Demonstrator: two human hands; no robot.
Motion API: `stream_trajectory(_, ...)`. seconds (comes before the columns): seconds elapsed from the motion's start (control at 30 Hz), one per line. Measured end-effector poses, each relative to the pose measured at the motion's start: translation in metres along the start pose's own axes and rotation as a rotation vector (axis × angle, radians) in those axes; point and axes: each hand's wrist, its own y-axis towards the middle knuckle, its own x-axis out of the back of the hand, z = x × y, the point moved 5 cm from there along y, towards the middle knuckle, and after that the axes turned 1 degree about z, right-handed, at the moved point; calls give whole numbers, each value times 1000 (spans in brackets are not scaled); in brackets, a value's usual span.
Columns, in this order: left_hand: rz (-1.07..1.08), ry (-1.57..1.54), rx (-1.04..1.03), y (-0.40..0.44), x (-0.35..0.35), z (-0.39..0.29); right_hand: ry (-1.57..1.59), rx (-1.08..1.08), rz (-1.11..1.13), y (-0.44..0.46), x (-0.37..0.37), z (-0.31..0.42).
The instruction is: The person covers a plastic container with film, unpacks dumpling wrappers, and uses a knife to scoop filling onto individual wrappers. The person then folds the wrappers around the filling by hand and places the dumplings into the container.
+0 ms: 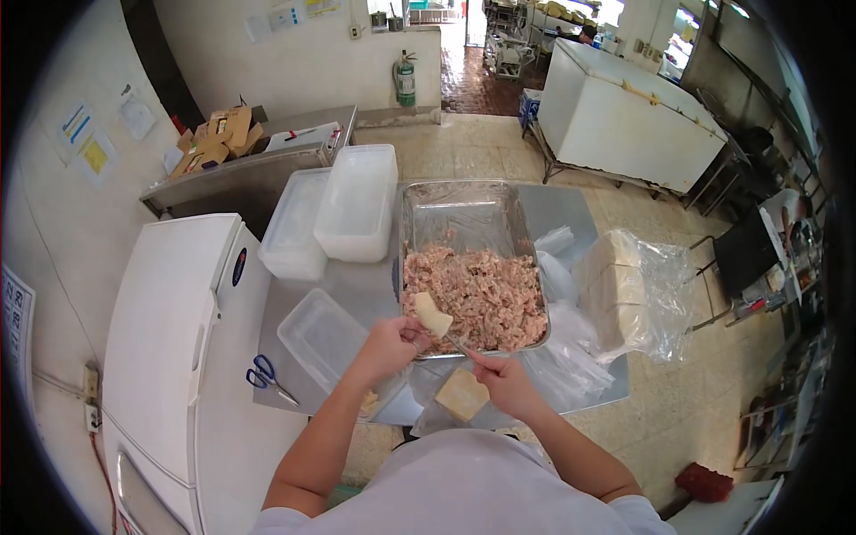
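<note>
My left hand (pixel 390 346) pinches the edge of a pale yellow dough wrapper (pixel 433 316), held above the near left part of a metal tray (pixel 519 218). Ground meat filling (pixel 477 290) with small darker bits fills the near part of that tray. In my right hand (pixel 510 385) is a thin metal utensil (pixel 457 342), pointing at the wrapper; its tip is too small to make out. A square stack of dough wrappers (pixel 462 394) lies on plastic at the table's near edge, just beside my right hand. An open clear plastic container (pixel 312 328) is left of the tray, partly behind my left forearm.
Two stacks of translucent containers (pixel 357 205) stand at the back left of the metal table (pixel 571 212). Blue-handled scissors (pixel 263 372) lie at its left edge. Bagged blocks of wrappers (pixel 615 294) sit at the right. A white fridge (pixel 169 312) flanks the left side.
</note>
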Motion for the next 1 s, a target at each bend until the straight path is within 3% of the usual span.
stream_trajectory(0.1, -128, 243, -84, -9, 0, -30, -671, 409, -152, -17, 0, 46)
stream_trajectory(0.2, -153, 171, -110, -5, 5, -27, -795, 428, -207, -27, 1, 77)
stream_trajectory(0.3, -82, 288, -238, -15, 4, -41, -998, 443, -153, -36, 16, 102)
stream_trajectory(0.4, -118, 164, -219, -13, -1, -29, -856, 469, -152, -51, 47, 118)
stream_trajectory(0.5, -131, -85, -179, -14, -14, -21, -559, 326, -157, -46, 59, 104)
stream_trajectory(0.6, -4, -576, -23, -21, -46, -4, -120, 61, -69, -27, 34, 62)
stream_trajectory(0.7, 77, -605, -16, -38, -65, -16, 149, 153, -83, -12, 5, 50)
stream_trajectory(0.8, 98, -377, -166, -47, -65, -20, 169, 136, -51, -9, -3, 54)
stream_trajectory(1.0, 148, -315, -159, -64, -61, -33, 74, 114, 54, -8, -13, 69)
